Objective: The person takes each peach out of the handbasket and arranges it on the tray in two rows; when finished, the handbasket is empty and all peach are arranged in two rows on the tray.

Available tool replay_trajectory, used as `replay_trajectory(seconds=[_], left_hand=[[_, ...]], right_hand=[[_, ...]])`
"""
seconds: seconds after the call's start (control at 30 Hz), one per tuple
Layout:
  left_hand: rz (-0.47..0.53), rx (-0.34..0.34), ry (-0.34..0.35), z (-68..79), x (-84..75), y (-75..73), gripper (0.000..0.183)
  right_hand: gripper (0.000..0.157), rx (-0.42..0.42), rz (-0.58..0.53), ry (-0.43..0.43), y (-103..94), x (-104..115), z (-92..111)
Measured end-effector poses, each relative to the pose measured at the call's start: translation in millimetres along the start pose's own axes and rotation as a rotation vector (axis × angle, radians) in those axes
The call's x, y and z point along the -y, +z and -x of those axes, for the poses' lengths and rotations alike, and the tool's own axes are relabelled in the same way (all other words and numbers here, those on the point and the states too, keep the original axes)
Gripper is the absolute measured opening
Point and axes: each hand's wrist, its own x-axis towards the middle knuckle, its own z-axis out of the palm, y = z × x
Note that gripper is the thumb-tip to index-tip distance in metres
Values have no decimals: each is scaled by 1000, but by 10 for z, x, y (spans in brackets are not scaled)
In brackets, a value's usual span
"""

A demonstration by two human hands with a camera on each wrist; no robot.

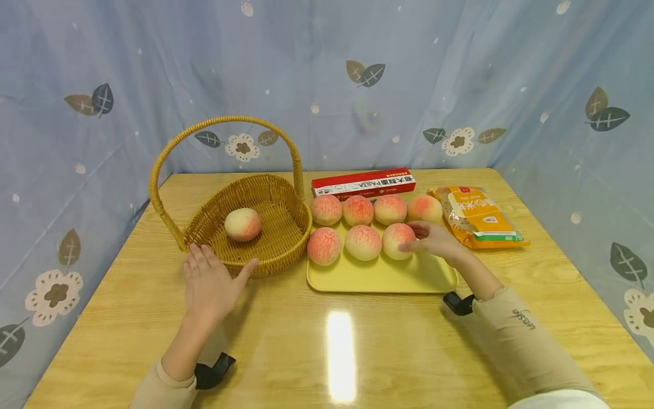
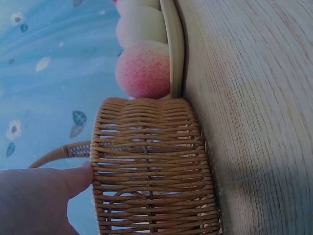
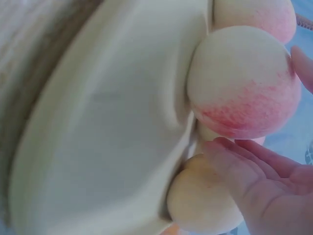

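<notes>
My right hand (image 1: 431,241) is at the right end of the front row of peaches, thumb and fingers around a pink and cream peach (image 1: 396,245). In the right wrist view the thumb meets one side of this peach (image 3: 244,83), with the fingertips along the other. It sits low, among several peaches in two rows on a yellow tray (image 1: 378,282). My left hand (image 1: 212,284), fingers extended, is at the near left rim of a wicker basket (image 1: 278,261); the left wrist view shows the thumb tip against the weave. One peach (image 1: 243,224) lies inside the basket.
A red pasta box (image 1: 364,183) lies behind the tray. On its right is an orange food packet (image 1: 477,218). The basket's tall arched handle (image 1: 232,119) rises over its opening. A blue patterned curtain (image 1: 327,85) closes off the back and sides of the wooden table (image 1: 409,352).
</notes>
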Motion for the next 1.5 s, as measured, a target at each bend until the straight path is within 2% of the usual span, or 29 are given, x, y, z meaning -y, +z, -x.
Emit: replay_trajectory(seconds=[0.33, 0.57, 0.73, 0.93, 1.1, 1.3, 1.5], left_hand=[[8, -14, 3, -61, -25, -98, 115], [-8, 9, -13, -67, -24, -136, 116], [-7, 1, -11, -52, -3, -141, 116], [-77, 15, -4, -23, -4, -81, 115], [-69, 22, -8, 3, -23, -9, 113], [-36, 15, -26, 27, -24, 3, 112], [-36, 21, -31, 37, -22, 0, 114]], right_hand=[[84, -61, 72, -31, -193, 438, -27], [83, -107, 104, -90, -124, 803, -59], [81, -78, 45, -176, 88, 993, -159], [80, -17, -10, -237, 400, 1101, -272], [78, 13, -25, -259, 631, 1210, -349], [78, 124, -34, -293, 951, 1393, -520], [78, 192, 29, -275, 1288, 1603, -700]])
